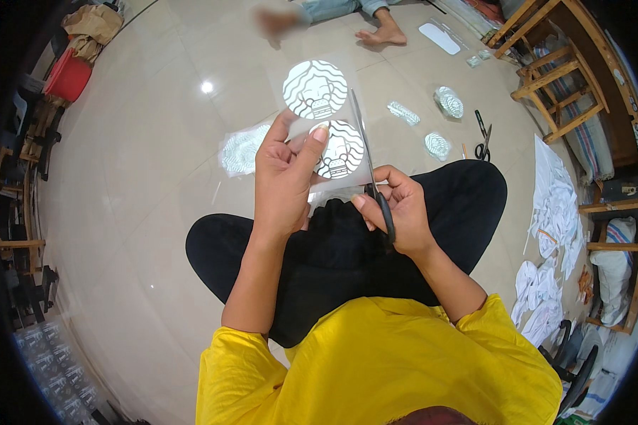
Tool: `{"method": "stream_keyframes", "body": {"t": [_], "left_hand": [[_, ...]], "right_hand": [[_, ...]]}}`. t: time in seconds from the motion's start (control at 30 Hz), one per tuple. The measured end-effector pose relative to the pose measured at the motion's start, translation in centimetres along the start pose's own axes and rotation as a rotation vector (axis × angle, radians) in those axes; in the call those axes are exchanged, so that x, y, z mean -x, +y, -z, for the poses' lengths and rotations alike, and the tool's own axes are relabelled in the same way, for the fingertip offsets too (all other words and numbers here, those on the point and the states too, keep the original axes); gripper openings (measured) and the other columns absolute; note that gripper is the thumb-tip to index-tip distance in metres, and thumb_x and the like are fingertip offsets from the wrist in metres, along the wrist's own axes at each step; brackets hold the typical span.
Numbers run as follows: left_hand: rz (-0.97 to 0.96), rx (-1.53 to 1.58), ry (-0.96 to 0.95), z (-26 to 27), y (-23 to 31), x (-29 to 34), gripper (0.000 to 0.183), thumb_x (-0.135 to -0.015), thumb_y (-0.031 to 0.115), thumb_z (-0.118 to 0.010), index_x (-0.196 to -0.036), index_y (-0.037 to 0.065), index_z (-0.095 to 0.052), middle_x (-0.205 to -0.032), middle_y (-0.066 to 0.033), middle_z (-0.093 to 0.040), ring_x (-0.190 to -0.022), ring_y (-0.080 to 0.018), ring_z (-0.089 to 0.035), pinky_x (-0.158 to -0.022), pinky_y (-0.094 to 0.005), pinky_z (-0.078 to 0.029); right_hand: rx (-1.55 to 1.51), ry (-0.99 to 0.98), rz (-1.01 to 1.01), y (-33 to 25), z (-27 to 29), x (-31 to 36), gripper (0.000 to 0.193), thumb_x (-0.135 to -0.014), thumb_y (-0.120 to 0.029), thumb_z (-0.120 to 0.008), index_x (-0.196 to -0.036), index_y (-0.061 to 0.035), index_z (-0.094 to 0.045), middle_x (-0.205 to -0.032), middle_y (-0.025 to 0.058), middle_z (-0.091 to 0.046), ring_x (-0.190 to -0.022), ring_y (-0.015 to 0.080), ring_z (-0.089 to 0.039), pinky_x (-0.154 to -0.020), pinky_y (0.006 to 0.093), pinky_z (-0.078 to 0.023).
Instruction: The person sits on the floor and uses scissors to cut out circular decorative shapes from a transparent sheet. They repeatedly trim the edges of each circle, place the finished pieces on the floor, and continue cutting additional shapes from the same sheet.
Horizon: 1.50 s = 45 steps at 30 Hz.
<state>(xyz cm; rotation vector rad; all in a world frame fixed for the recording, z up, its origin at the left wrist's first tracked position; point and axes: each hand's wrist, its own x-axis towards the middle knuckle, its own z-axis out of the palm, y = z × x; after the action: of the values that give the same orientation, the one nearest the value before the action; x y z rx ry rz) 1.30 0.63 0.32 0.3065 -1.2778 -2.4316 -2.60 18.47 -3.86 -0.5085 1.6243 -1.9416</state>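
My left hand pinches a translucent sheet that carries two round white prints, one above the other. The upper round print shows fully; my thumb covers part of the lower round print. In my right hand is a pair of black-handled scissors, fingers closed round the grips. Their blades point up and away along the sheet's right edge. Whether they are cutting through it just now, I cannot tell. Beyond my left hand, a stack of similar printed sheets lies on the floor, partly hidden.
On the tiled floor to the right are several cut print piles and another pair of scissors. White scraps heap farther right, beside wooden stools. Another person's bare foot rests at the far side. A red container stands far left.
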Motion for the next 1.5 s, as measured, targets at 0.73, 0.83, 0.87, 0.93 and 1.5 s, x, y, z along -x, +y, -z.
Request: {"method": "stream_keyframes", "body": {"t": [0.73,0.83,0.87,0.93,1.5], "left_hand": [[0.022,-0.022,-0.054,-0.2,0.1,0.8,0.046,-0.100,0.005,-0.063,-0.142,-0.004,-0.046,-0.112,-0.0158,-0.072,-0.092,-0.0127,-0.071,-0.080,-0.0256,-0.058],[0.019,-0.025,-0.066,-0.3,0.2,0.9,0.046,-0.100,0.004,-0.063,-0.142,-0.005,-0.046,-0.112,-0.0157,-0.072,-0.092,-0.0123,-0.071,-0.080,-0.0250,-0.057],[0.017,-0.028,-0.071,-0.3,0.2,1.0,0.046,-0.100,0.004,-0.063,-0.142,-0.005,-0.046,-0.112,-0.0156,-0.072,-0.092,-0.0123,-0.071,-0.079,-0.0249,-0.057],[0.018,-0.034,-0.074,-0.3,0.2,1.0,0.046,-0.100,0.004,-0.063,-0.142,-0.005,-0.046,-0.112,-0.0155,-0.072,-0.092,-0.0122,-0.071,-0.079,-0.0247,-0.057],[0.068,-0.078,-0.069,-0.8,1.1,1.5,0.042,-0.099,0.006,-0.064,-0.137,-0.005,-0.050,-0.108,-0.0142,-0.074,-0.087,-0.0105,-0.071,-0.073,-0.0233,-0.056]], "right_hand": [[-0.017,0.039,0.023,-1.1,0.0,-1.0,0.026,-0.089,-0.001,-0.074,-0.112,0.0003,-0.062,-0.072,0.0020,-0.066,-0.057,0.0034,-0.056,-0.054,0.0180,-0.040],[-0.002,0.057,0.041,-1.6,0.0,-1.2,0.024,-0.089,0.000,-0.072,-0.112,0.0001,-0.062,-0.071,0.0018,-0.066,-0.057,0.0033,-0.056,-0.054,0.0180,-0.040],[0.012,0.060,0.047,-1.8,0.0,-1.2,0.024,-0.090,0.000,-0.071,-0.112,0.0001,-0.062,-0.071,0.0018,-0.066,-0.057,0.0033,-0.056,-0.054,0.0180,-0.040],[0.014,0.057,0.026,-2.0,0.2,-1.2,0.024,-0.090,0.001,-0.070,-0.112,0.0002,-0.062,-0.071,0.0018,-0.066,-0.057,0.0033,-0.056,-0.054,0.0180,-0.040],[-0.054,0.098,0.024,-3.0,0.3,-2.3,0.023,-0.091,-0.002,-0.072,-0.111,0.0004,-0.061,-0.076,0.0061,-0.069,-0.057,0.0060,-0.058,-0.051,0.0197,-0.042]]}}
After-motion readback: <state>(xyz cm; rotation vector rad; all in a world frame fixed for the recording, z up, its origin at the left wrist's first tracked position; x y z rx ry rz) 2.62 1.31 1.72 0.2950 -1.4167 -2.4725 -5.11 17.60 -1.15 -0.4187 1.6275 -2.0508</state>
